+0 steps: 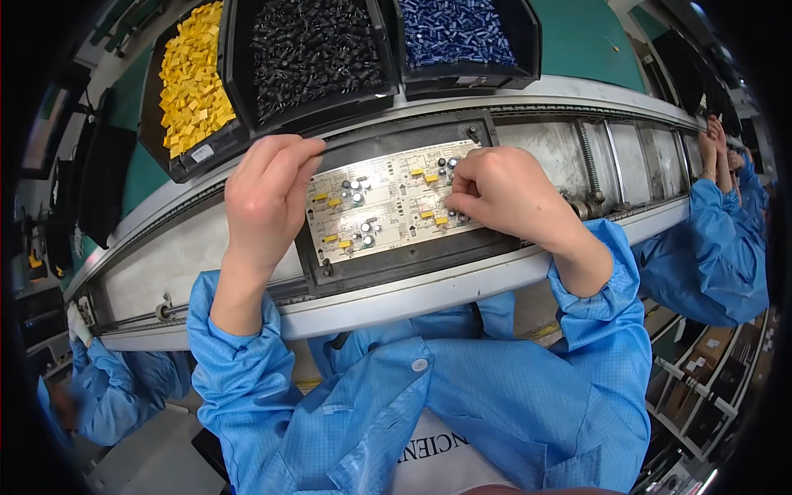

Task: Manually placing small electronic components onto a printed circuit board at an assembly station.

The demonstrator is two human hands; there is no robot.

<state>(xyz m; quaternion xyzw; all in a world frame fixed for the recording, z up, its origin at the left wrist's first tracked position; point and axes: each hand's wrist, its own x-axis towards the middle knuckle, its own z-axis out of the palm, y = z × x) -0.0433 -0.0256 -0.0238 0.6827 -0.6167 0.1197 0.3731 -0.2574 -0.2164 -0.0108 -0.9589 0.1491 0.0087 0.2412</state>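
A pale printed circuit board [381, 175] lies in a black carrier frame [396, 271] in front of me, with yellow block-shaped parts [427, 214] and small black and silvery cylindrical capacitors [366, 228] standing on it. My right hand [513, 194] is over the board's right side, its thumb and forefinger pinched together close to the surface among the parts. Whatever sits between those fingertips is hidden. At the carrier's left edge, my left hand [268, 194] is raised with its fingers bunched together; I cannot make out anything in them.
Beyond the carrier stand three black bins holding yellow block parts [191, 82], black capacitors [318, 58] and blue cylindrical capacitors [455, 33]. The carrier rests on a conveyor with metal rails [462, 299]. Co-workers in blue sleeves are at far right [701, 239] and far left [124, 388].
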